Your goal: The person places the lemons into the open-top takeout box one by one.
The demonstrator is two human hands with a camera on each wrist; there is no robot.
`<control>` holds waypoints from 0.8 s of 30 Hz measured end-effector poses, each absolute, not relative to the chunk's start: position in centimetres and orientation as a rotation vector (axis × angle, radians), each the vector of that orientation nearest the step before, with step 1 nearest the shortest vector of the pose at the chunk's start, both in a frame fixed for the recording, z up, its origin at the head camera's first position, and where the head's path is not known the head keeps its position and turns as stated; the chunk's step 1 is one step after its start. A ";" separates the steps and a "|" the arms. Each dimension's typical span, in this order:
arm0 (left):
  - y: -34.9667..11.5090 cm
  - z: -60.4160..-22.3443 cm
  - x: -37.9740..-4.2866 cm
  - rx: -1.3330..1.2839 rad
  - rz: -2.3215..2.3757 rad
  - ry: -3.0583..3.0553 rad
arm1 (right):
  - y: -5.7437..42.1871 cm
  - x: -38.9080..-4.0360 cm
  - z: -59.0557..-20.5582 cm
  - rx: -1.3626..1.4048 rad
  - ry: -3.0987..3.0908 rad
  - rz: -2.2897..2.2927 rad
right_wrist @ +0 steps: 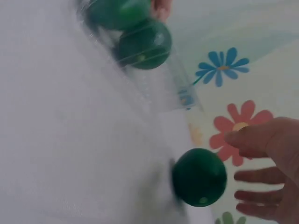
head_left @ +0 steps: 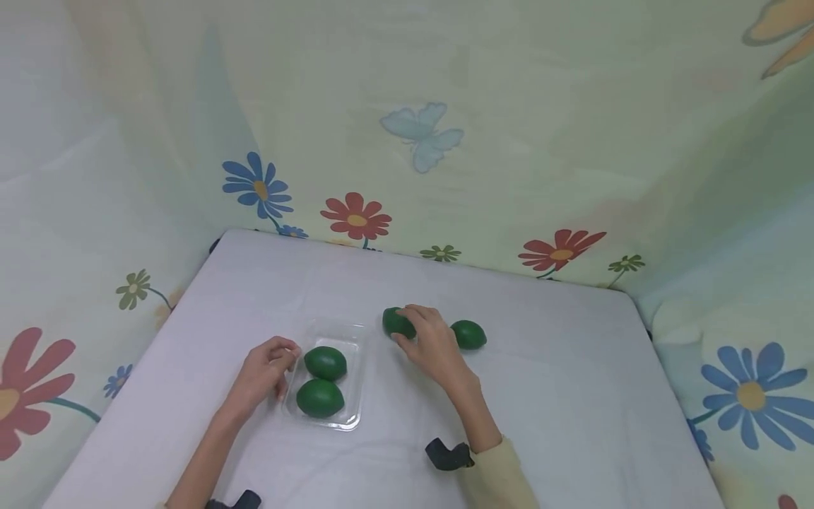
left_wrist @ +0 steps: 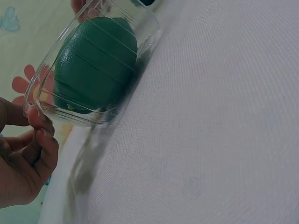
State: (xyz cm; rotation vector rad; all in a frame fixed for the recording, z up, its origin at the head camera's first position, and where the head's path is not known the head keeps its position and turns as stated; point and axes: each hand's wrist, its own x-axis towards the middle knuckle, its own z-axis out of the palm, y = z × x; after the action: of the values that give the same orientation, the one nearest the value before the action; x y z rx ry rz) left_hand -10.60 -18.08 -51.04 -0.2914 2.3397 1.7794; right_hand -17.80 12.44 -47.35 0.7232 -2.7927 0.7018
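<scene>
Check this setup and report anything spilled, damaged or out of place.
Nothing stands out. Two green fruits sit in the clear container, its edge by the left hand; two more lie outside it on the white table, one by the right hand. No spill or damage shows.

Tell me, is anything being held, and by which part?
The left grip pinches the clear rectangular plastic box by its rim; the right grip holds nothing, beside a green lemon-shaped fruit.

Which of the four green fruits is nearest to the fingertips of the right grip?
The fruit between the tray and the right grip. Two others lie in the tray; the fourth lies farther right, beyond the grip.
</scene>
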 end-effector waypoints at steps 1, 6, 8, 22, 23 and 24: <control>-18.1 -51.1 -10.6 -0.293 1.782 2.339 | 12.3 -18.2 -47.7 0.692 -2.815 0.684; -18.0 -51.3 -10.7 -0.301 1.784 2.341 | 11.6 -19.7 -49.3 0.585 -2.951 0.654; -18.0 -51.3 -10.7 -0.306 1.779 2.345 | 11.4 -20.0 -49.9 0.563 -2.980 0.666; -18.3 -51.5 -10.8 -0.324 1.759 2.385 | 10.8 -20.4 -51.2 0.575 -2.918 0.779; -18.2 -51.5 -10.9 -0.316 1.761 2.380 | 10.9 -20.2 -50.9 0.575 -2.898 0.786; -18.1 -51.5 -10.9 -0.310 1.764 2.375 | 11.0 -20.0 -50.6 0.574 -2.877 0.792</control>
State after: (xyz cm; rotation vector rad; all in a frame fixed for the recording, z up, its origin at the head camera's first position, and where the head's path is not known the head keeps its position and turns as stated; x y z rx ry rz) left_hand -10.94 -18.09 -51.55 -0.3097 2.3746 1.7640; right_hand -20.01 11.03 -50.63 0.5745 -2.8768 0.7925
